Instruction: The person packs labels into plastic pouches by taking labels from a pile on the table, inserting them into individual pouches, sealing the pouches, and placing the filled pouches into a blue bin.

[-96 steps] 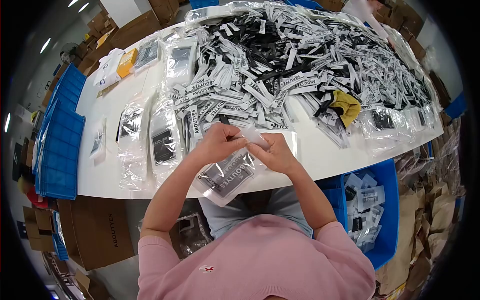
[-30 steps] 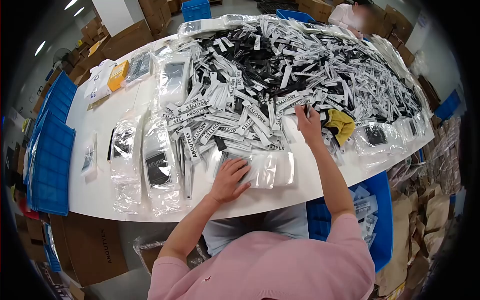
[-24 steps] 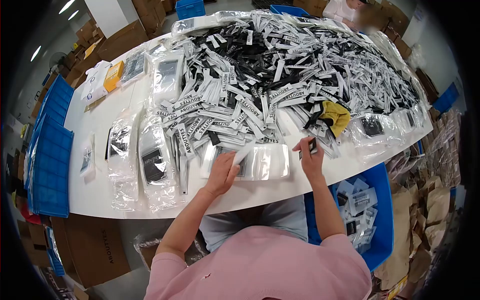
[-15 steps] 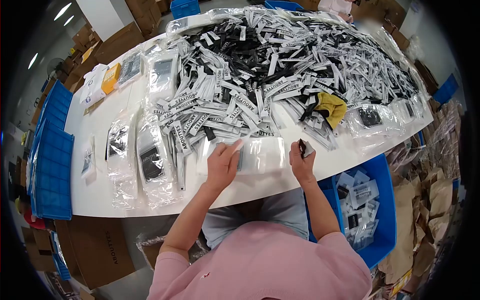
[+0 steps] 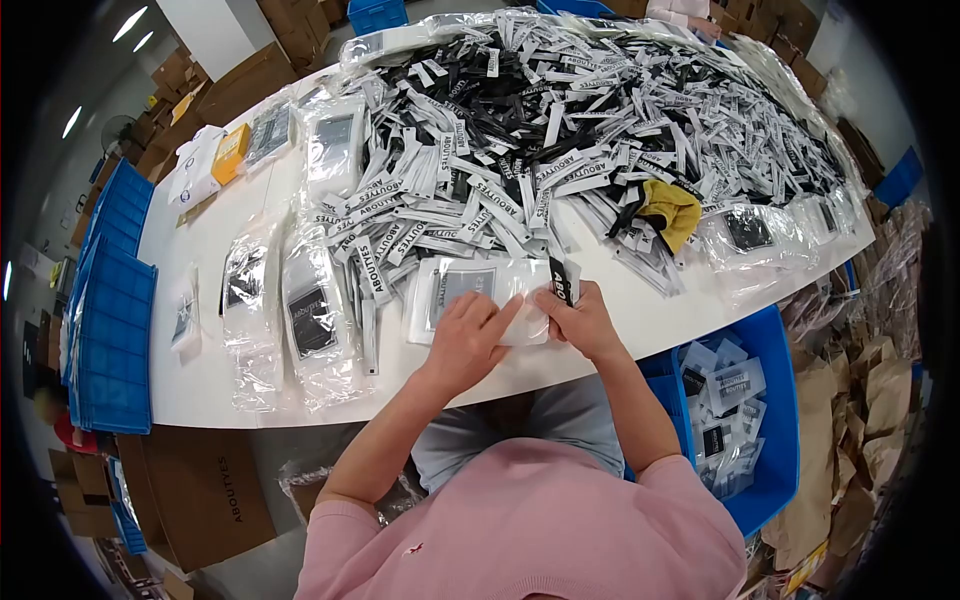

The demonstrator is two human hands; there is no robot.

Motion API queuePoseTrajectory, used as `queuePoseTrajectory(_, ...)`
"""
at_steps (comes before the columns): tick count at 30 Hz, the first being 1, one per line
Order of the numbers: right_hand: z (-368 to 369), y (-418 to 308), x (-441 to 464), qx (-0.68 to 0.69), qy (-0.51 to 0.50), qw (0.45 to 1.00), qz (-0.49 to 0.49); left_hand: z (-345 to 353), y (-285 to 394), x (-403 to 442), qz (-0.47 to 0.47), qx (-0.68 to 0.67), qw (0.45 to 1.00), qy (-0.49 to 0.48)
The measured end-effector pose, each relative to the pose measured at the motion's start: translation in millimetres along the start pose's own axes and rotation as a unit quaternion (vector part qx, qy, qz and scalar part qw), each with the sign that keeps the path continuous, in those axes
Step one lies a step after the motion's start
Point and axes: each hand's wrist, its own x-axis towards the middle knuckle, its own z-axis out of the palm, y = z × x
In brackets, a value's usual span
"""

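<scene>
My left hand (image 5: 466, 335) lies on a stack of clear plastic bags with a grey printed panel (image 5: 464, 292), at the table's front edge. Its fingers are stretched out, the index finger pointing toward the bag's right end. At that right end, my right hand (image 5: 583, 322) pinches a narrow black-and-white printed packet (image 5: 560, 282) between thumb and fingers, its lettering partly covered. The thumb sits over the bag's edge; whether it also grips the bag I cannot tell. Right behind the bags spreads a large heap of similar slim packets (image 5: 490, 205).
A yellow and black cloth (image 5: 668, 212) lies on the packets at right. Bundles of clear bags (image 5: 318, 320) line the left side. A blue bin (image 5: 775, 420) with filled bags stands below the table's right edge. Blue crates (image 5: 112, 330) stand at left. Another person's hand (image 5: 706, 28) shows at the far edge.
My left hand has come down flat onto the bag stack. My right hand has moved left to the bags' end, and the packet in it now points up with lettering showing.
</scene>
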Motion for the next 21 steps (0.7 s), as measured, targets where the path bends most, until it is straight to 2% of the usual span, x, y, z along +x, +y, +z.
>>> queuePoseTrajectory(1,1,1,2,-0.062,0.023,0.997,-0.044,0,6,2,-0.086,-0.058,0.995,-0.002)
queuePoseTrajectory(2,3,1,0,-0.162,0.004,0.980,-0.114,1,7,-1,-0.086,-0.057,0.995,0.000)
queuePoseTrajectory(3,8,-5,-2,-0.259,-0.014,0.948,-0.182,2,8,-6,-0.209,-0.240,0.947,-0.030)
queuePoseTrajectory(4,15,-7,-4,-0.346,-0.008,0.896,-0.279,5,8,-9,-0.322,-0.411,0.851,-0.060)
queuePoseTrajectory(5,20,-6,-5,-0.372,-0.029,0.877,-0.302,8,2,-10,-0.357,-0.515,0.778,-0.040)
queuePoseTrajectory(6,23,-5,-6,-0.398,-0.050,0.857,-0.324,7,1,-10,-0.358,-0.515,0.778,-0.039)
queuePoseTrajectory(8,24,-9,-5,-0.395,-0.059,0.862,-0.311,6,-1,-9,-0.427,-0.569,0.703,0.012)
queuePoseTrajectory(9,25,-16,-6,-0.334,-0.068,0.897,-0.280,-1,2,-5,-0.441,-0.588,0.678,0.030)
queuePoseTrajectory(10,26,-20,-6,-0.270,-0.077,0.927,-0.248,-2,4,-2,-0.441,-0.587,0.678,0.032)
queuePoseTrajectory(11,27,-17,-3,-0.270,-0.080,0.927,-0.249,0,8,1,-0.416,-0.543,0.727,0.067)
queuePoseTrajectory(12,30,-10,2,-0.300,-0.049,0.906,-0.293,1,10,2,-0.388,-0.496,0.770,0.100)
queuePoseTrajectory(13,32,-7,4,-0.328,-0.018,0.883,-0.337,2,7,3,-0.389,-0.496,0.770,0.101)
queuePoseTrajectory(15,33,-8,2,-0.362,-0.011,0.864,-0.349,4,-3,4,-0.309,-0.362,0.879,0.015)
queuePoseTrajectory(16,33,-10,1,-0.394,-0.003,0.845,-0.363,5,-5,3,-0.309,-0.361,0.880,0.017)
queuePoseTrajectory(19,35,-11,-3,-0.410,-0.017,0.834,-0.369,8,-14,0,-0.339,-0.374,0.863,0.010)
queuePoseTrajectory(20,37,-12,-7,-0.410,-0.017,0.834,-0.369,9,-22,-1,-0.283,-0.338,0.896,0.039)
queuePoseTrajectory(21,41,-12,-12,-0.452,-0.042,0.828,-0.330,11,-30,-2,-0.228,-0.301,0.924,0.067)
